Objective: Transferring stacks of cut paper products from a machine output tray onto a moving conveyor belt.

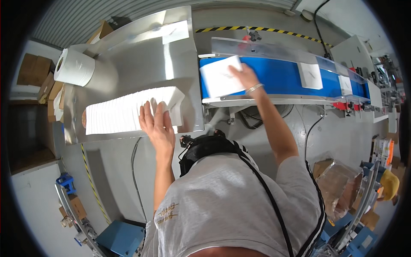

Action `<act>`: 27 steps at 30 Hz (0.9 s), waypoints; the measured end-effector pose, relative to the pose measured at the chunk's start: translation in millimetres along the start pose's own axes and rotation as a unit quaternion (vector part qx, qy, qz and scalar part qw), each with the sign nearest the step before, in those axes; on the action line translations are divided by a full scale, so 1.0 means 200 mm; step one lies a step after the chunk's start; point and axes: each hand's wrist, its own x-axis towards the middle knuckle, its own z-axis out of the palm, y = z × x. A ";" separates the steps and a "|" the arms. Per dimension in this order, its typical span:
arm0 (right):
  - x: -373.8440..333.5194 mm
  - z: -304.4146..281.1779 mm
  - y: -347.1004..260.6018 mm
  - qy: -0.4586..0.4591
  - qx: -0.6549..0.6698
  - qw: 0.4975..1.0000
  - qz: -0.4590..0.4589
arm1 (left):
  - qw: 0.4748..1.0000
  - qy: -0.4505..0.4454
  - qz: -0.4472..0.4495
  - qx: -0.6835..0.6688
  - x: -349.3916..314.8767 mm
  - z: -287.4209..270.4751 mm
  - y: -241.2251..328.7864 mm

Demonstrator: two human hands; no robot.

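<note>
A row of white flat packets [115, 112] stands on edge on the metal table, packed side by side. My left hand [157, 124] rests against the row's near side towards its right end, fingers stretched out and apart. Over the left end of the blue conveyor belt [274, 75], my right hand [246, 77] grips a square white packet [218, 79] by its right edge. That packet is slightly blurred, and whether it touches the belt I cannot tell. Farther right on the belt lie another white packet [310, 76] and a smaller-looking one [345, 85].
The metal table [141, 55] holds a large white roll [75, 67] at its left and a paper sheet [175, 32] at the back. A clear guard [265, 48] runs along the belt's far side. Cardboard boxes [35, 70] stand left; another person [388, 185] is at far right.
</note>
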 end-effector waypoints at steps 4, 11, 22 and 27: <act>-0.02 -0.32 0.01 0.264 -0.276 0.924 0.013 | 1.000 0.024 0.009 -0.016 0.00 0.01 0.00; -0.27 0.15 -0.43 -0.151 -0.166 0.953 -0.203 | 1.000 0.006 -0.004 -0.011 -0.02 0.02 -0.02; -0.19 0.32 -0.26 -0.179 0.029 0.979 -0.098 | 1.000 0.007 -0.020 -0.016 0.01 -0.01 -0.07; 0.00 -0.19 -0.01 0.180 -0.287 0.941 0.007 | 0.999 0.035 0.000 -0.014 0.00 0.01 -0.07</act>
